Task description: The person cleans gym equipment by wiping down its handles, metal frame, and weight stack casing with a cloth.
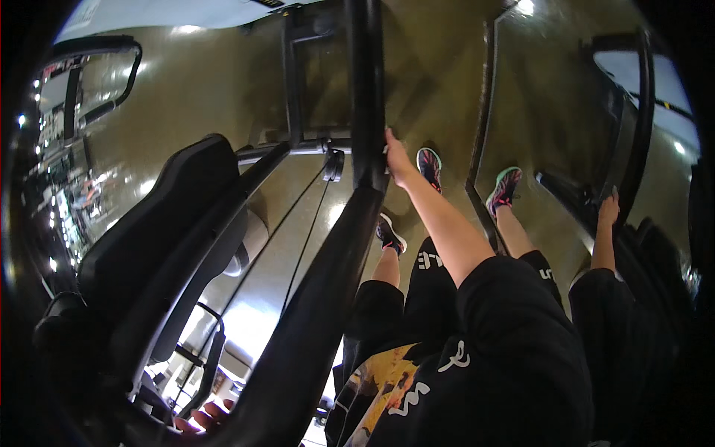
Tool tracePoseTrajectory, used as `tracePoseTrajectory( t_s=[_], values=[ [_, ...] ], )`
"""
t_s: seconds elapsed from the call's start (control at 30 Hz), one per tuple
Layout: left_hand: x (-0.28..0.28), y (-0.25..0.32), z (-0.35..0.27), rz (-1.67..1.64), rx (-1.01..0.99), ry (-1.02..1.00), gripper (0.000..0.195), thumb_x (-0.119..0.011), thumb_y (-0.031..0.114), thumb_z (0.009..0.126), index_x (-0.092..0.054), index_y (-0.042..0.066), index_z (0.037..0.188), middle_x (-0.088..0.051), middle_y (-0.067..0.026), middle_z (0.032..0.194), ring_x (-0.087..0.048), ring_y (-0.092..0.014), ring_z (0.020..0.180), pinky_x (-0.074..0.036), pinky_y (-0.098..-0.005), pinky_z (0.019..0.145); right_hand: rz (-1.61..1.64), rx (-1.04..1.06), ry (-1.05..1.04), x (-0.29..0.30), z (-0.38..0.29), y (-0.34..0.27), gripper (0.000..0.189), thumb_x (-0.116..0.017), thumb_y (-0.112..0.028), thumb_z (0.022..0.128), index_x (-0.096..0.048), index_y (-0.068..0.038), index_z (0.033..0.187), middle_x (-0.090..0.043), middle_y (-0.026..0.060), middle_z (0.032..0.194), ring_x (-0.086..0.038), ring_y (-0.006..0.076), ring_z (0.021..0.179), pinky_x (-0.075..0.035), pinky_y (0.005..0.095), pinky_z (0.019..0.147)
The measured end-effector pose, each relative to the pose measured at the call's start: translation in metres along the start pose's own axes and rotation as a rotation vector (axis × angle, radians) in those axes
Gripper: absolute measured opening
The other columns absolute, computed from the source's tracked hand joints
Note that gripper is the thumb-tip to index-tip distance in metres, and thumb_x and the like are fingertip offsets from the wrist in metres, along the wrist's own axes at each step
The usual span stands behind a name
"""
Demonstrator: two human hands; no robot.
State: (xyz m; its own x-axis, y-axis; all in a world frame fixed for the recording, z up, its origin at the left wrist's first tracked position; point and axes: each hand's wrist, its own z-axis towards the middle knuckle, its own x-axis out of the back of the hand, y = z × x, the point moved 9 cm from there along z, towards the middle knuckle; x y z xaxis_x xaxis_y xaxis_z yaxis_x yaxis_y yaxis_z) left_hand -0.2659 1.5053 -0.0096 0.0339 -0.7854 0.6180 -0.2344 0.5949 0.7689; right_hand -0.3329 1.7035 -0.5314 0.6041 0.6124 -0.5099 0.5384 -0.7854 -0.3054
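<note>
Against a thick black upright post of a cable exercise machine lies my right hand. Its thumb points up along the post's side, and the other fingers are hidden. At the lower left, curled fingertips of my left hand show at a dark frame tube; the palm and arm are out of sight. Between the hands, a slanted black beam runs down from the post. Thin cables hang from a small pulley left of it. A black padded cushion tilts beyond them.
My feet in dark sneakers stand on a polished floor. A narrow dark edge crosses it on the right. Past it, a hand, a leg and machine parts look like a mirror reflection. Another black frame stands upper left.
</note>
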Motion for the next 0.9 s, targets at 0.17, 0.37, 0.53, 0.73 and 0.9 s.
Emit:
tracePoseTrajectory(
  t_s=[0.17, 0.37, 0.53, 0.73, 0.9],
  values=[
    [-0.012, -0.047, -0.02, -0.034, -0.185, -0.151, 0.08, -0.065, 0.048, 0.081, -0.035, 0.005, 0.141, -0.042, -0.0216, 0.14, -0.043, -0.039, 0.128, -0.036, -0.0564, 0.107, -0.205, 0.082, 0.05, 0.058, -0.008, 0.051, 0.05, -0.036, -0.046, 0.101, -0.059, -0.008, 0.125, -0.064, 0.0037, 0.108, -0.059, 0.015, 0.095, -0.047, 0.032, 0.084],
    [-0.075, -0.103, -0.033, -0.041, -0.26, -0.408, 0.072, -0.064, 0.042, 0.086, -0.037, -0.002, 0.136, -0.044, -0.0235, 0.135, -0.044, -0.036, 0.128, -0.043, -0.0471, 0.103, -0.448, 0.806, 0.142, 0.056, -0.009, 0.036, 0.039, -0.044, -0.029, 0.094, -0.063, 0.004, 0.101, -0.064, 0.0187, 0.079, -0.06, 0.0229, 0.073, -0.046, 0.0339, 0.068],
    [-0.15, -0.194, -0.012, -0.114, -0.237, -0.52, 0.054, -0.061, 0.027, 0.089, -0.042, 0.0, 0.131, -0.049, -0.0195, 0.13, -0.05, -0.031, 0.122, -0.043, -0.0427, 0.099, -0.442, 0.689, -0.004, 0.062, 0.005, 0.047, 0.033, -0.047, -0.024, 0.089, -0.063, 0.005, 0.089, -0.061, 0.0172, 0.069, -0.057, 0.0195, 0.066, -0.044, 0.0354, 0.063],
    [-0.277, -0.313, 0.0, -0.236, -0.252, -0.604, 0.037, -0.052, 0.007, 0.09, -0.049, -0.002, 0.125, -0.055, -0.016, 0.125, -0.052, -0.026, 0.119, -0.041, -0.0384, 0.1, -0.539, 0.731, 0.012, 0.113, 0.099, 0.076, 0.033, -0.05, -0.025, 0.089, -0.06, 0.005, 0.083, -0.059, 0.0149, 0.065, -0.056, 0.0231, 0.06, -0.044, 0.0373, 0.06],
    [-0.351, -0.431, 0.011, -0.16, -0.13, -0.643, 0.035, -0.049, 0.002, 0.089, -0.051, 0.0, 0.124, -0.055, -0.0124, 0.123, -0.051, -0.022, 0.119, -0.041, -0.0363, 0.1, -0.619, 0.77, -0.02, 0.132, 0.175, 0.114, 0.029, -0.05, -0.023, 0.088, -0.062, 0.004, 0.085, -0.064, 0.0198, 0.076, -0.06, 0.0331, 0.072, -0.045, 0.0393, 0.068]
  ],
)
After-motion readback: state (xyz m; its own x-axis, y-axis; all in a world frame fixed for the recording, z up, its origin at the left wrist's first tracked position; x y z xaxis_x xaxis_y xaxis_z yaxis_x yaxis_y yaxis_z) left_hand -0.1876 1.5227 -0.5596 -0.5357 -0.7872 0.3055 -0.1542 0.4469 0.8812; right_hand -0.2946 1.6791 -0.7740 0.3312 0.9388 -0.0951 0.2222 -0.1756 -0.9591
